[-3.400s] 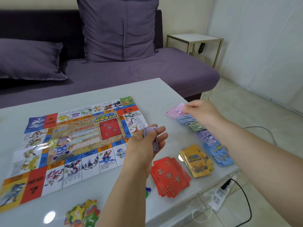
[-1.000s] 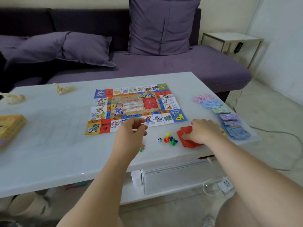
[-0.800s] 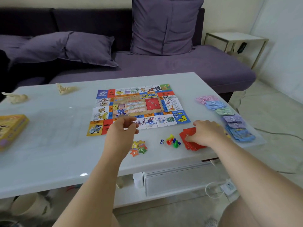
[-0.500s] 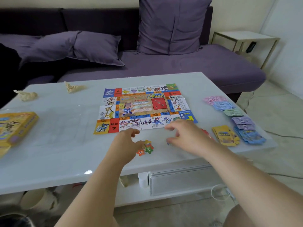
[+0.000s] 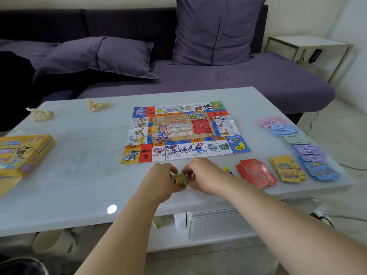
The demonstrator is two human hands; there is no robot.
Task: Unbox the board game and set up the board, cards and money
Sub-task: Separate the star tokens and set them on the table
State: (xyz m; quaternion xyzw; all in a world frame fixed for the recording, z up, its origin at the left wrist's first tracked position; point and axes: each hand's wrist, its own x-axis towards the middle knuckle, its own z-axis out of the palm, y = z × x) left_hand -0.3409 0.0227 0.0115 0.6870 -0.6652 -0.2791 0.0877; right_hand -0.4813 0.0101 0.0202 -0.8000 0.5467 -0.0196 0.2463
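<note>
- Left hand [image 5: 158, 180] sits at lower centre of the frame, its fingers curled in on a small heap of colourful star tokens [image 5: 181, 179], gripping it from the left.
- Right hand [image 5: 205, 175] comes in from the right with its fingertips bent onto the same heap. The two hands nearly touch over it.
- The star tokens rest on the white surface [image 5: 79, 175], just below the near edge of the board [image 5: 184, 132], which lies flat and unfolded at centre frame.
- Red cards [image 5: 256, 173] lie in a loose pile right of the hands, with yellow cards [image 5: 287, 169] just beside them, further right.
- Money [image 5: 303, 149] runs in pink, blue, green and purple bundles down the right side of the surface.
- Pawns [image 5: 228, 169] peek out between the right hand and the red cards, mostly hidden.
- A yellow box [image 5: 21, 153] sits at the left edge of the frame.
- Two crumpled cream scraps [image 5: 40, 114] lie at upper left, and a purple sofa [image 5: 238, 80] stands behind.
</note>
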